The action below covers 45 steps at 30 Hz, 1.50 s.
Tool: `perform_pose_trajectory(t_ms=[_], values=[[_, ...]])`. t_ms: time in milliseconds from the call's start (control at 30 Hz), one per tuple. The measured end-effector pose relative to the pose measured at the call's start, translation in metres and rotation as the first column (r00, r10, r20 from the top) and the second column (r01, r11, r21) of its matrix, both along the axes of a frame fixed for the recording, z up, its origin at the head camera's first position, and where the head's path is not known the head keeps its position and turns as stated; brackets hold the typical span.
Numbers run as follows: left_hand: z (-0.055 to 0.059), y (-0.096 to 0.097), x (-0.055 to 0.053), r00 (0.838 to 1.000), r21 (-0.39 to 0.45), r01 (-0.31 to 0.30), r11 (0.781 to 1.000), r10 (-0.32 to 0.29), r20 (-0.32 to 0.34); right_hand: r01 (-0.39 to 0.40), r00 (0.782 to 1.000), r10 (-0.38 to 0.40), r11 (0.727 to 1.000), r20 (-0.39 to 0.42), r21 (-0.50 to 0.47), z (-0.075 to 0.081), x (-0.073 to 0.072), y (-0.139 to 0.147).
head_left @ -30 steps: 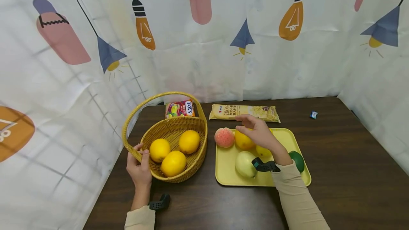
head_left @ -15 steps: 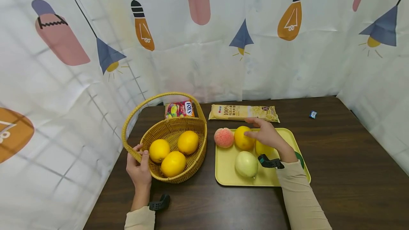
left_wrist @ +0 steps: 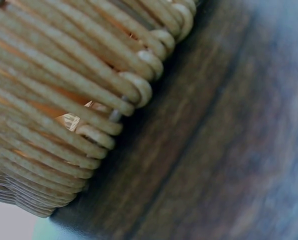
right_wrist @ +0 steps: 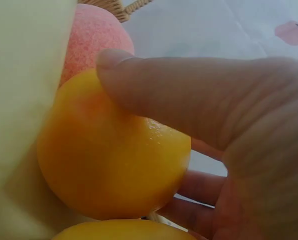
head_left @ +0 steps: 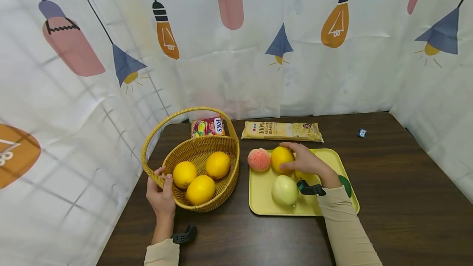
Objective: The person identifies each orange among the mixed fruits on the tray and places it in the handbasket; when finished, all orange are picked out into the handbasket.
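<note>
My left hand [head_left: 161, 194] grips the left rim of a yellow wicker basket [head_left: 226, 191] near the foot of its handle. Inside lie three yellow lemons [head_left: 200, 189]. The left wrist view is filled by the basket's weave [left_wrist: 54, 90] and dark tabletop. On a yellow tray [head_left: 261, 201], my right hand [head_left: 306, 161] has its thumb and fingers round an orange [head_left: 280, 160]. Seen from the right wrist, the thumb presses one side of the orange [right_wrist: 109, 155], and the other fingers curl behind it. A pink peach [head_left: 259, 159] sits to its left.
The tray also bears a pale green round fruit [head_left: 285, 190], a yellow fruit [head_left: 304, 175] partly under my hand, and a dark green fruit [head_left: 345, 185] partly behind my sleeve. Behind stand a pasta packet [head_left: 282, 131] and a candy bag [head_left: 208, 127]. A small blue wrapper [head_left: 362, 133] lies right.
My right hand, first above the tray with fingers spread, has shifted slightly right, then come down and taken hold of the orange. My left hand and the basket stay put.
</note>
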<state>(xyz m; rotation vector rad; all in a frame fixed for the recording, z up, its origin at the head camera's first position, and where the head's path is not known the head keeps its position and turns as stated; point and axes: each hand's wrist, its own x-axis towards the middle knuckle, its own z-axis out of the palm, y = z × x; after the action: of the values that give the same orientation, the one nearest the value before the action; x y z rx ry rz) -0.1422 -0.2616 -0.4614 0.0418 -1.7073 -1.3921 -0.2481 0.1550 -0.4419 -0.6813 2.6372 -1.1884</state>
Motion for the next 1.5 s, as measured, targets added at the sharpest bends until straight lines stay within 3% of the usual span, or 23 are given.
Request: perform_pose_trajectory(t_ms=[300,500,667,800,1067,1300,1500], values=[[0.001,0.001,0.0,1.0,-0.003,-0.012,1.0,0.012,-0.005,0.027,0.997,-0.018,0.99,-0.074,0.135,-0.001,0.001,-0.004],[0.0,0.001,0.0,1.0,-0.003,-0.016,1.0,0.016,0.013,0.046,0.995,-0.033,0.989,-0.091,0.144,-0.004,0.0,-0.004],[-0.001,0.001,0.001,1.0,0.003,-0.015,1.0,0.015,0.017,0.073,0.997,-0.068,0.991,-0.048,0.114,-0.005,0.002,-0.004],[-0.001,0.001,0.001,1.0,-0.003,-0.018,1.0,0.018,0.019,0.114,0.994,-0.113,0.993,-0.013,0.042,-0.002,0.003,-0.002],[0.002,0.002,0.001,0.999,-0.012,-0.022,1.0,0.022,0.023,0.16,0.98,-0.18,0.969,-0.09,-0.189,0.014,0.006,-0.007],[0.003,0.004,0.002,0.999,-0.014,-0.036,0.999,0.036,0.022,0.146,0.97,-0.203,0.928,-0.135,-0.342,0.022,0.012,-0.02],[0.003,0.003,0.003,0.999,-0.019,-0.03,0.999,0.031,0.026,0.113,0.969,-0.189,0.909,-0.158,-0.4,0.027,0.02,-0.044]])
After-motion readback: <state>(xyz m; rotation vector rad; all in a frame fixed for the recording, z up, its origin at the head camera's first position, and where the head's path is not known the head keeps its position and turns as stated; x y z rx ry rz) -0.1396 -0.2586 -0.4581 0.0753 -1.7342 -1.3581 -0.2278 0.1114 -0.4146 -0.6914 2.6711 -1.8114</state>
